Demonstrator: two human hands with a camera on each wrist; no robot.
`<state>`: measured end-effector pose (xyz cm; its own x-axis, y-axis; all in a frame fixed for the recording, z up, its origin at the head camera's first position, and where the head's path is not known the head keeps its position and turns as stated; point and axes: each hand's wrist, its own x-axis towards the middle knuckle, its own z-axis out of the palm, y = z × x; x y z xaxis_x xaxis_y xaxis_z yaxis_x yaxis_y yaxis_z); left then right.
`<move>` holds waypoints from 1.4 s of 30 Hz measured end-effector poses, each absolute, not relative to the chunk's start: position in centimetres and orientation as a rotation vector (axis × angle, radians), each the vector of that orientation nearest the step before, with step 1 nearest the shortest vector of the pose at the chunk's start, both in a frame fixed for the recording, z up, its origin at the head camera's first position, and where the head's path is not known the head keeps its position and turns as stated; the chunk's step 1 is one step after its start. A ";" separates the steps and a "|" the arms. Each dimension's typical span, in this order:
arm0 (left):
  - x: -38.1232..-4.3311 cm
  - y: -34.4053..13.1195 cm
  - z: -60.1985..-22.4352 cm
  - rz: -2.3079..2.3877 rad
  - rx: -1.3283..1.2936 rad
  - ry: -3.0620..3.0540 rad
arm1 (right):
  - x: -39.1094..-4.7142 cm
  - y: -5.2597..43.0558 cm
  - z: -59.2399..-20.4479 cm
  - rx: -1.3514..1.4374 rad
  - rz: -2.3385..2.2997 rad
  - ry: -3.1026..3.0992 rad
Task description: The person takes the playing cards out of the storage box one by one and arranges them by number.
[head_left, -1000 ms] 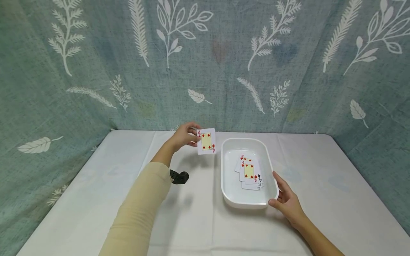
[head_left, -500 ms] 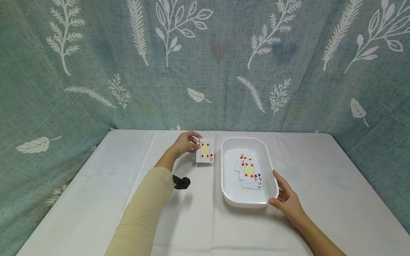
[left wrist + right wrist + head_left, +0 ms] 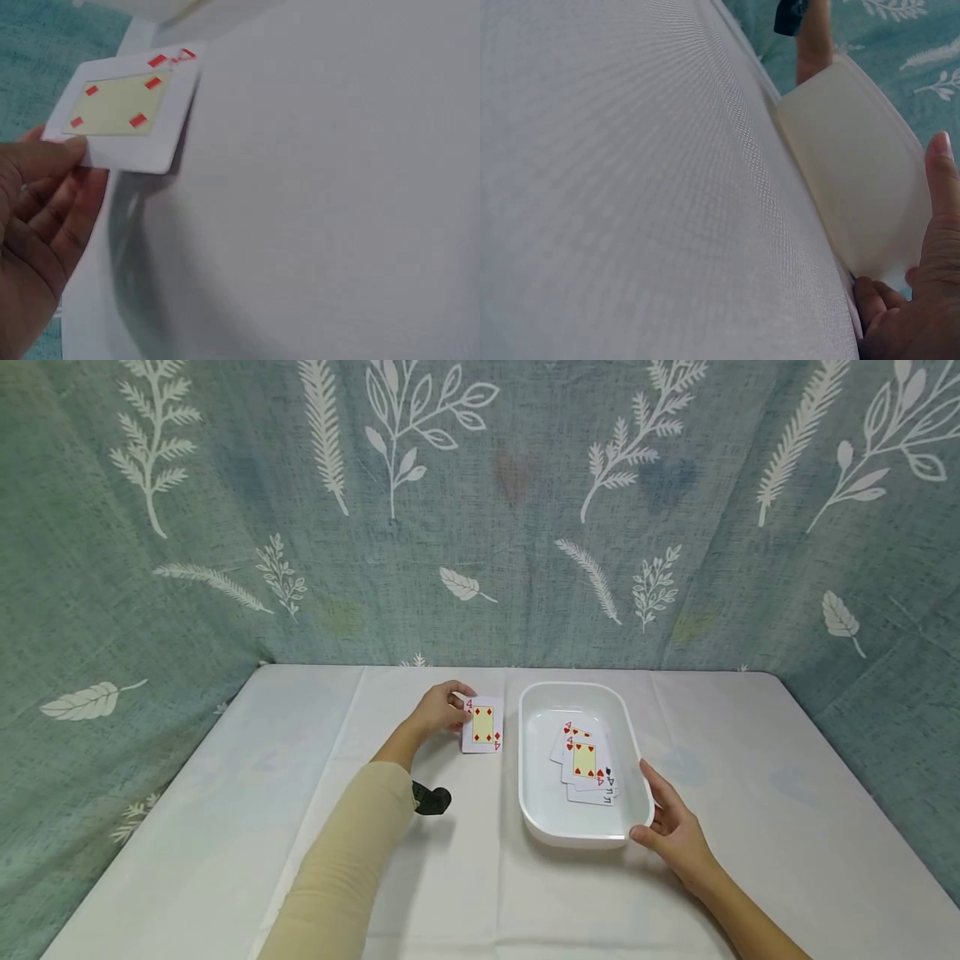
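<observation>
In the head view my left hand (image 3: 438, 710) pinches a four of diamonds playing card (image 3: 483, 727) by its left edge, face up, left of the tub. The left wrist view shows the thumb on top of the card (image 3: 112, 109) and the card tilted over the white surface. My right hand (image 3: 678, 839) grips the near right corner of a white plastic tub (image 3: 528, 820). Inside the tub several cards overlap; a four of hearts (image 3: 584, 762) lies uppermost, partly covering another red card and black-suited ones. In the right wrist view the fingers lie low against the tub's outer wall (image 3: 855, 165).
A white cloth (image 3: 225, 860) covers the table. Behind it hangs a green curtain (image 3: 525, 527) with white leaf prints, also enclosing both sides. A black device (image 3: 432, 800) sits at the left wrist.
My left hand has come down and nearer with the four of diamonds, toward the tabletop. The right hand and the tub have stayed in place.
</observation>
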<state>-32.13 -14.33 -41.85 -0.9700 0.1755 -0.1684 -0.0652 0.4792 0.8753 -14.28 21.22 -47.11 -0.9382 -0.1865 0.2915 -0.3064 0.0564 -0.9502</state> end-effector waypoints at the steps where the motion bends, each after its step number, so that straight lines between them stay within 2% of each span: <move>1: -32.2 -14.3 -42.0 1.484 0.095 2.503 | -14.3 21.2 -47.1 0.518 2.038 -2.213; 11: -32.4 -13.6 -43.2 1.333 0.218 2.645 | -14.3 21.3 -47.1 0.528 2.047 -2.207; 42: -32.4 -12.3 -42.9 0.785 0.288 2.956 | -14.2 21.4 -47.0 0.496 2.013 -2.250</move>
<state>-32.35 -12.28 -42.86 -0.9800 0.1980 -0.0187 0.1626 0.8520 0.4976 -14.22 21.37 -47.04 -0.9442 -0.1842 0.2730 -0.2918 0.0834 -0.9529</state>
